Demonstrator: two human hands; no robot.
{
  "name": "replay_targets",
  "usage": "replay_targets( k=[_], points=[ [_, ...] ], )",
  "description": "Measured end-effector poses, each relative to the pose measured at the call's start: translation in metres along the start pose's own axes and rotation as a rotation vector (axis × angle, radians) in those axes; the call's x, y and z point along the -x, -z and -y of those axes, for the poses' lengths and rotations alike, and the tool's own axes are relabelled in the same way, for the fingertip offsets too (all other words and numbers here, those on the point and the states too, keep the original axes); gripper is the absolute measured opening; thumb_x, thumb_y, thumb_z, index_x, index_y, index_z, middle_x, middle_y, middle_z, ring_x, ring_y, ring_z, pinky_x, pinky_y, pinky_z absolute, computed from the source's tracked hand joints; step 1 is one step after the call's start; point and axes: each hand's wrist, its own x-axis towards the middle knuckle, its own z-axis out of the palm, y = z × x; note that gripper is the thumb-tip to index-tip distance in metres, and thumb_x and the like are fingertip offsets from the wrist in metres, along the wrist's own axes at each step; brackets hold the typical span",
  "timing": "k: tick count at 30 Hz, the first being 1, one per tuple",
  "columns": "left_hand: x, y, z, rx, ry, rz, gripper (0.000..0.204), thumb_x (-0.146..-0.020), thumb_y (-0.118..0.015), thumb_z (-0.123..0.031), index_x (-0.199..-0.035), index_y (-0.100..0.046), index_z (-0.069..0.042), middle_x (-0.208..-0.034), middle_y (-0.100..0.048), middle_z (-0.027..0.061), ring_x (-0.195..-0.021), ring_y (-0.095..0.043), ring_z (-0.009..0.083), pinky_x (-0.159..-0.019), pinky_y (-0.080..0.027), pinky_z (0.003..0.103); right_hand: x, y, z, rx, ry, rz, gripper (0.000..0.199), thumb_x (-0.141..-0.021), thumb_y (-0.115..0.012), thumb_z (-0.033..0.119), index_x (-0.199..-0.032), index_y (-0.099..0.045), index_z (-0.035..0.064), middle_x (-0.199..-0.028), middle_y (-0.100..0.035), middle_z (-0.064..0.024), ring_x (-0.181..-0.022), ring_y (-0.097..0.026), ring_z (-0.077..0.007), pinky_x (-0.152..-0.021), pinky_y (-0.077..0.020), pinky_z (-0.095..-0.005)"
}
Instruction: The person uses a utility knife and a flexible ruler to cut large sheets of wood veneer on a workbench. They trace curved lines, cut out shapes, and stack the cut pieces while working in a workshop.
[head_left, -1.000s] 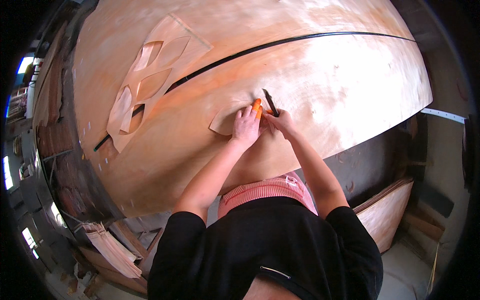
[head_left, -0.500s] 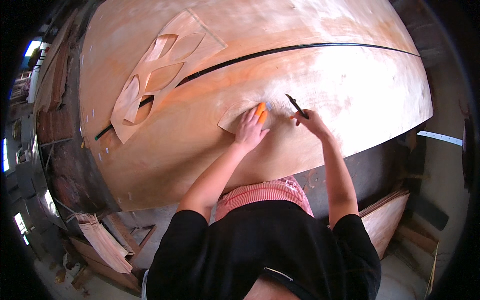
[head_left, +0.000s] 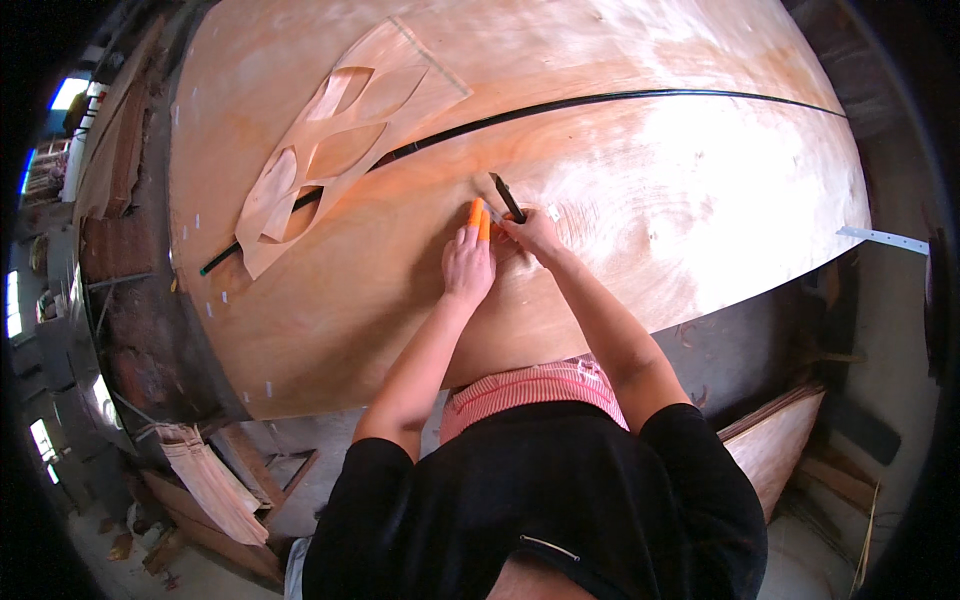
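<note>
My right hand (head_left: 535, 236) is closed around a slim black utility knife (head_left: 508, 198), whose upper end points up and to the left. Close beside it on the left, my left hand (head_left: 467, 265) rests on a large sheet of wood veneer (head_left: 350, 345). Its fingers are stretched out, and two wear orange finger covers (head_left: 479, 218). A small pale bluish bit shows between the two hands, too small to make out. The right hand's fingertips nearly meet the left hand's and are partly hidden.
A veneer offcut (head_left: 310, 165) with several leaf-shaped holes lies at the far left, across a long black strip (head_left: 560, 100) curving over the sheet. A pale perforated strip (head_left: 885, 239) juts in at the right. Stacked wood sheets (head_left: 775, 440) stand below the table at the right.
Both hands have moved left, the right one farther, so they now nearly touch. The rounded veneer piece that showed under my left hand is no longer plainly visible there.
</note>
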Motion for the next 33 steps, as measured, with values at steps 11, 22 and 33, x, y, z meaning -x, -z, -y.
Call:
replay_targets(
  k=[11, 22, 33],
  points=[
    [-0.019, -0.001, -0.009, -0.138, 0.057, 0.025, 0.031, -0.074, -0.047, -0.009, -0.104, -0.051, -0.002, -0.093, -0.052, 0.0108, -0.076, -0.049, 0.0257, -0.059, -0.042, 0.037, -0.011, 0.048, 0.055, 0.950, 0.122, -0.034, 0.013, -0.071, -0.054, 0.017, -0.073, -0.058, 0.0054, -0.064, -0.059, -0.0083, -0.063, -0.058, -0.0234, -0.061, -0.0451, -0.0333],
    [0.035, -0.011, -0.011, 0.138, -0.242, 0.019, 0.046, -0.071, -0.057, -0.025, -0.109, -0.049, 0.000, -0.119, -0.039, 0.0143, -0.115, -0.033, 0.0268, -0.098, -0.023, 0.042, 0.070, 0.021, -0.024, -0.047, -0.178, 0.027, 0.020, -0.076, -0.058, 0.024, -0.079, -0.061, 0.0050, -0.058, -0.054, 0.0018, -0.045, -0.042, -0.0050, -0.038, -0.0304, -0.0193],
    [0.043, -0.006, -0.028, 0.065, -0.176, 0.242, 0.070, -0.067, -0.061, -0.035, -0.122, -0.035, 0.001, -0.133, -0.022, 0.0124, -0.123, -0.021, 0.0237, -0.100, -0.014, 0.045, 0.049, 0.063, 0.011, 0.587, -0.004, 0.194, 0.022, -0.075, -0.059, 0.023, -0.076, -0.058, 0.0010, -0.060, -0.058, -0.0060, -0.059, -0.056, -0.0140, -0.055, -0.0420, -0.0269]
  ],
)
